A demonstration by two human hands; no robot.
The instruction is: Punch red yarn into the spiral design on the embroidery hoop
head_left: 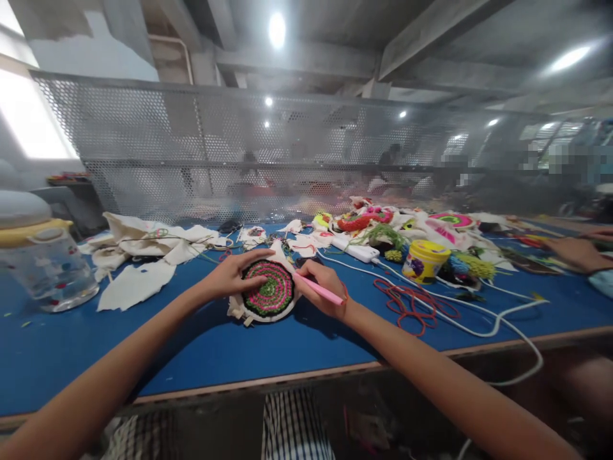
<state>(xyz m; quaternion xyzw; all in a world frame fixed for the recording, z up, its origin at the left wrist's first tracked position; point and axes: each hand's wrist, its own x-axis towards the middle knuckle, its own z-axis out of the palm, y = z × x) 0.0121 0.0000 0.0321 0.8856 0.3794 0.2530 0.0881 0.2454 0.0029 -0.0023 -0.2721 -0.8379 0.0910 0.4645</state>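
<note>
A round yarn piece (pixel 269 291) with pink, green and black rings on white cloth is in front of me, above the blue table. My left hand (pixel 234 271) grips it from the left, thumb across its face and fingers along its upper edge. In my right hand (pixel 322 287) is a pink pen-shaped tool (pixel 322 291), held like a pencil. Its tip is hidden by my fingers at the right rim of the piece. Scraps of white cloth stick out at the lower left of the piece.
A clear water bottle (pixel 52 268) stands at left beside white cloth scraps (pixel 138 284). To the right lie a yellow tub (pixel 425 260), red cord (pixel 407 306), a white power strip (pixel 355 248) with cables and a yarn heap. Another person's hand (pixel 577 253) is at far right.
</note>
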